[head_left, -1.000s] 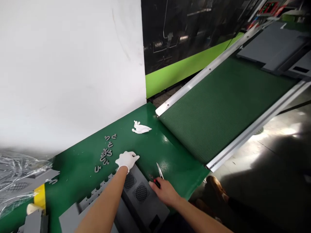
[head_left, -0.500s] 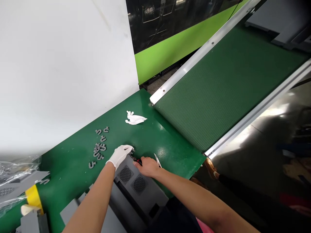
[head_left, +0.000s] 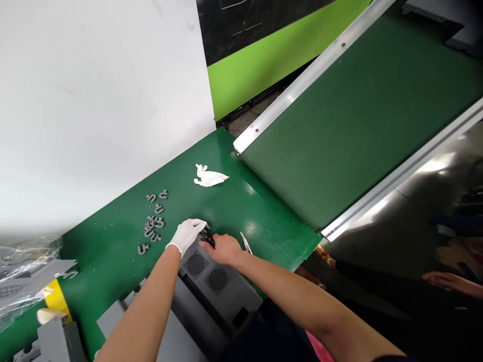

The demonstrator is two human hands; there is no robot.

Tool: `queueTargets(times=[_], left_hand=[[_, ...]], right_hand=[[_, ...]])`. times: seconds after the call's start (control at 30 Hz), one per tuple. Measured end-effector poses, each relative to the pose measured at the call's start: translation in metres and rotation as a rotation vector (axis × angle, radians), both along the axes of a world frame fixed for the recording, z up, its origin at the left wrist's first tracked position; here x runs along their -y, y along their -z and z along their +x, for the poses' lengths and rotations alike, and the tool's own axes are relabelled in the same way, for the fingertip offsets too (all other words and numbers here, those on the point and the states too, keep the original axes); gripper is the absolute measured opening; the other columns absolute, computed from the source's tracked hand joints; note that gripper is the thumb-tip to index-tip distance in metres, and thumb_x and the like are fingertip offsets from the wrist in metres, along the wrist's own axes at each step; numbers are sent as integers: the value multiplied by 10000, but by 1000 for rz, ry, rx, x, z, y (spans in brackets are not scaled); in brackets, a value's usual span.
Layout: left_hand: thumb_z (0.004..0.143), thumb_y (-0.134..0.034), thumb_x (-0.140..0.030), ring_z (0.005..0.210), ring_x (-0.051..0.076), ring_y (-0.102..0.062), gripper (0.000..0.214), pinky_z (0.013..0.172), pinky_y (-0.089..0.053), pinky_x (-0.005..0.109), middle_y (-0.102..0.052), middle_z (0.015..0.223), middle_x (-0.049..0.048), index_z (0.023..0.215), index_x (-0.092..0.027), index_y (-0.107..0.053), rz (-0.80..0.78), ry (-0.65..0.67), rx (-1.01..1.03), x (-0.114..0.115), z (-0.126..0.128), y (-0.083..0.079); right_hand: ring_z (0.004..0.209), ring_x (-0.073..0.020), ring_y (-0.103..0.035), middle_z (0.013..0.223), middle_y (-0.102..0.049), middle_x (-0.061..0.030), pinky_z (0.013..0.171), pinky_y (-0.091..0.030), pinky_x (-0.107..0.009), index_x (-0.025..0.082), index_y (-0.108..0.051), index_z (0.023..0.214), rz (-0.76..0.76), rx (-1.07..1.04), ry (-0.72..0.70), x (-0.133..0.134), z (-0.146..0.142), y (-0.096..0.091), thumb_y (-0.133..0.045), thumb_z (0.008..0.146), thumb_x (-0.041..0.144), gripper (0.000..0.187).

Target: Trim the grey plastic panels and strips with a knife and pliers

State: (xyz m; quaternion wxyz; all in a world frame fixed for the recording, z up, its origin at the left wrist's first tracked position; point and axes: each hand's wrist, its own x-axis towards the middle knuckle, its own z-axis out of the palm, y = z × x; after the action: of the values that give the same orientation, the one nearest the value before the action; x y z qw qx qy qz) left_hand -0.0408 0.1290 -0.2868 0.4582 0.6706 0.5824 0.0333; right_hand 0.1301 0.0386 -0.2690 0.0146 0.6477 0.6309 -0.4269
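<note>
A grey plastic housing [head_left: 236, 294] with two square vent grilles lies in front of me on the green table [head_left: 269, 236]. My left hand [head_left: 186, 235], in a white glove, is closed at the housing's far end, fingertips pinched on its edge. Bare, my right hand [head_left: 224, 249] grips pliers [head_left: 211, 242] with red and black handles, nipper-like, their jaws at that same end by my left fingertips. The exact spot between the jaws is too small to make out. Just beyond my right wrist lies a slim white-and-metal blade-like tool [head_left: 246, 242].
Several grey hook-shaped pieces [head_left: 155, 221] lie left of my hands. A crumpled white glove [head_left: 211, 178] rests farther back. Beyond the table's right edge runs a green conveyor [head_left: 320, 130]. More grey parts [head_left: 56, 339], yellow tape [head_left: 58, 299] and plastic wrap stand at left. Another person's hand [head_left: 447, 280] shows at right.
My right hand and the pliers have shifted slightly left, closer to my left hand. The view has tilted down a little. Another person's hand has come into clearer view at right.
</note>
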Motion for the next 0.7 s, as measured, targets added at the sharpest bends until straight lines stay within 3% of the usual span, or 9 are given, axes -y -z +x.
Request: queueTargets(times=[0.3,0.7], left_hand=[[860,-511,-540,1066,301,-710,464,1029,-499,354,-806,1112,83,954,-211,-826,-11,13,4,-1,0,1],[870,-514,-544,1108,322,-702,479,1004,-500,372,-798,1143,106,1004,-200,-820,-3,17,-43,-1,2,-1]], right_hand=[[1054,-374,-746,1092,-773,-211,886,-574,-505,151,-702,1153,-37,0,23,-1,-3,9,-109,1028,722,833],[1058,-385,-741,1080,-765,-261,921,-562,-507,80,-725,1152,-9,56,33,-1,-7,11,-162,1036,717,857]])
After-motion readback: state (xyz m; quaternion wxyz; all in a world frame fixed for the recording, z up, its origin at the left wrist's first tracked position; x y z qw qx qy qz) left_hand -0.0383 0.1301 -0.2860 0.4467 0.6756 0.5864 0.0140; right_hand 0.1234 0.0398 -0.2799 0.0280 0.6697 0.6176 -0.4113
